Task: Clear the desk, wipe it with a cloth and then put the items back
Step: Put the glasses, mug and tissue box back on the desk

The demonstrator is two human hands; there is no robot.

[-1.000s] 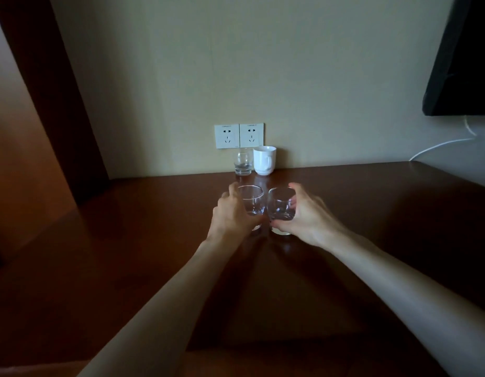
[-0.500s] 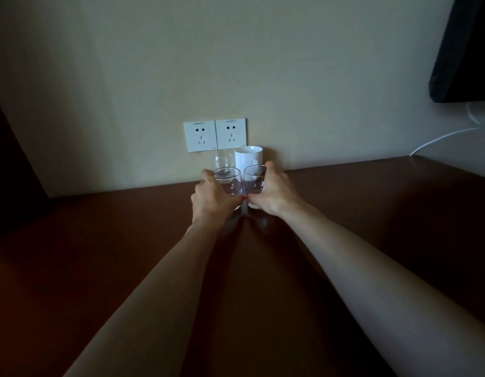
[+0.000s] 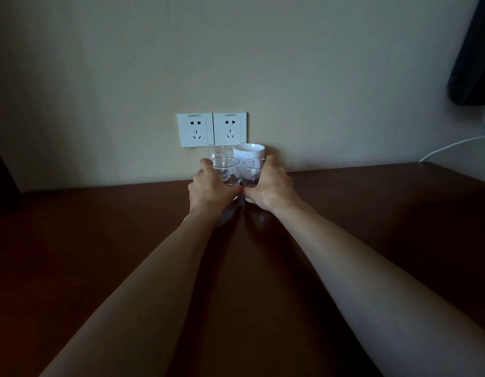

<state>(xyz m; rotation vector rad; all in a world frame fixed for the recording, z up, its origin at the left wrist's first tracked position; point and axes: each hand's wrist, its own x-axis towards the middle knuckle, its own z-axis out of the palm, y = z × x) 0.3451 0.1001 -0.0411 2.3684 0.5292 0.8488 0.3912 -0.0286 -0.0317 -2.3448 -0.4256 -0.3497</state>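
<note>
My left hand (image 3: 208,187) grips a clear drinking glass (image 3: 226,170) at the back of the dark wooden desk (image 3: 100,254). Right beside it, my right hand (image 3: 271,186) grips a second clear glass (image 3: 251,171). The two glasses sit side by side, almost touching. Directly behind them by the wall stand a third clear glass (image 3: 218,152) and a white mug (image 3: 249,151), both partly hidden by the held glasses. Whether the held glasses rest on the desk is hidden by my fingers.
A double white wall socket (image 3: 212,129) sits just above the cups. A dark screen (image 3: 472,50) hangs at the upper right, with a white cable (image 3: 453,144) running down to the desk's back right corner.
Both hands have carried the two glasses away from me toward the wall, up to the third glass and the mug. The camera has moved closer as well.
</note>
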